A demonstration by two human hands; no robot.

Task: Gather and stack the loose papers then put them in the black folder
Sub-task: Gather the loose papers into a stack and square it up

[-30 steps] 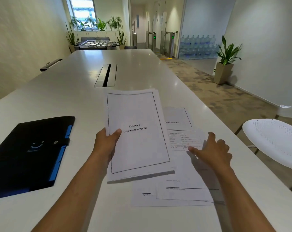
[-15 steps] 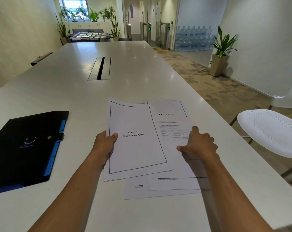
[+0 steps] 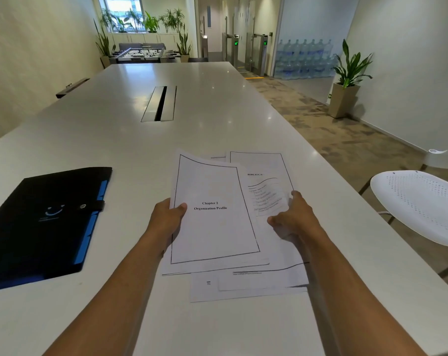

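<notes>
Left grip [image 3: 166,218] pinches "Chapter 2" sheet [image 3: 212,214]; right grip [image 3: 293,218] clutches curled table sheet [image 3: 266,199].

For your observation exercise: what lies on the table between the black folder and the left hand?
Nothing: in the head view only bare table separates the folder from the left hand.

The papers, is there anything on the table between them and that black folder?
No, only bare table lies between the papers and the black folder, but the folder's strap looks fastened shut.
</notes>
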